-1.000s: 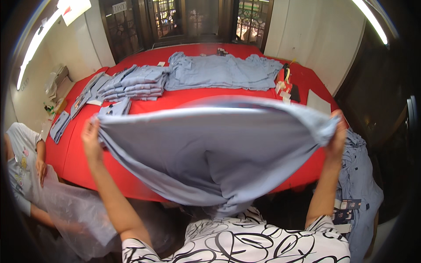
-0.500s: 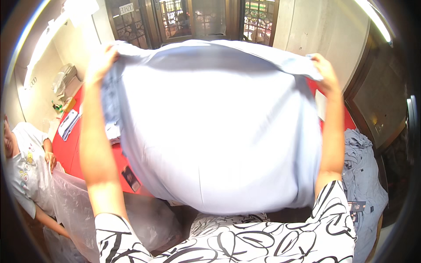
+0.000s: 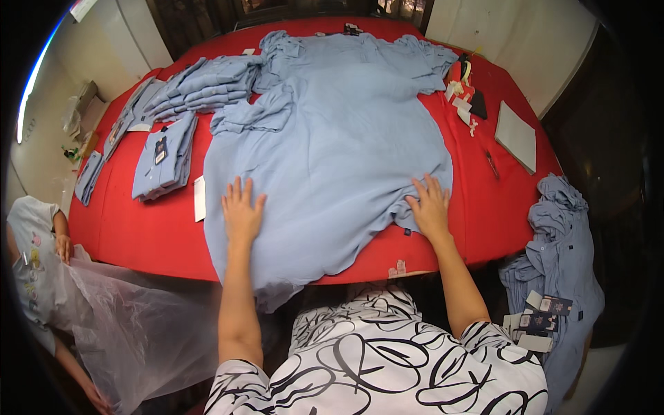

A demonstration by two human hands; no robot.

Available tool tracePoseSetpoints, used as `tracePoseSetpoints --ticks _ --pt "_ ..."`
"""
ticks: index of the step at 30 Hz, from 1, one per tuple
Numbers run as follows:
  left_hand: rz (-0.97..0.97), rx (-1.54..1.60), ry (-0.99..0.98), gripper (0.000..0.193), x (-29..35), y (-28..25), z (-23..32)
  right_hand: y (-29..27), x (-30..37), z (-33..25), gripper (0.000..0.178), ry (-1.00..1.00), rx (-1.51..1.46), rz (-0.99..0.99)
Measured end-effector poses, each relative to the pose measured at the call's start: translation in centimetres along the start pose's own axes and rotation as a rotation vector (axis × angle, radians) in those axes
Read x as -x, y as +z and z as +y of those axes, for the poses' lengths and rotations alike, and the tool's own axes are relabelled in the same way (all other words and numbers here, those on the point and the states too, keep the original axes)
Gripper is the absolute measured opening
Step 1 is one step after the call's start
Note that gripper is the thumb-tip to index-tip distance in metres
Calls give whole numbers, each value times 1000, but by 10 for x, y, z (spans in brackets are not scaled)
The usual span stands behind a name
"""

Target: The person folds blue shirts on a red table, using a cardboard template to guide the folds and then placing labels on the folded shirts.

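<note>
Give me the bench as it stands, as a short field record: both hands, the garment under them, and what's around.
Left hand: left hand, fingers spread, resting on the blue shirt
Right hand: right hand, fingers spread, by the shirt's rumpled near right edge
Shirt: laid out on the red table, part hanging over its near edge
Table left: folded stack; white card
Table right: white pad
Beside table, right: tagged garment heap
Co-worker: hand by clear plastic

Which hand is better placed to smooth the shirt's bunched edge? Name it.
Probably the right hand: it rests at the bunched edge of the blue shirt, while the left hand lies on flatter cloth.
</note>
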State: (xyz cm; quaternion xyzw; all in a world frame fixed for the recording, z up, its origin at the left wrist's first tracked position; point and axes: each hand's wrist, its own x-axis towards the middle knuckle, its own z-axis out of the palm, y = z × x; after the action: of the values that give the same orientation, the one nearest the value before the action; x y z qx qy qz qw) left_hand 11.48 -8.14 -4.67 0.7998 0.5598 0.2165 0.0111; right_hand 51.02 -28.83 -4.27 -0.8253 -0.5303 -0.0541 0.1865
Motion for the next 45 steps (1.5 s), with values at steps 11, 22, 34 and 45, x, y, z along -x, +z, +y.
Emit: tracePoseSetpoints --ticks 11,22,34,45 --pt "156 -197 -526 45 107 -81 -51 -50 89 41 35 234 -24 88" --pt "336 490 -601 33 143 -96 -53 -89 91 106 25 180 -555 -177" --pt "108 -74 -94 58 94 -46 -33 -29 57 20 50 -57 94 84" --pt "64 231 -118 36 16 -47 -40 -30 24 20 48 48 196 5"
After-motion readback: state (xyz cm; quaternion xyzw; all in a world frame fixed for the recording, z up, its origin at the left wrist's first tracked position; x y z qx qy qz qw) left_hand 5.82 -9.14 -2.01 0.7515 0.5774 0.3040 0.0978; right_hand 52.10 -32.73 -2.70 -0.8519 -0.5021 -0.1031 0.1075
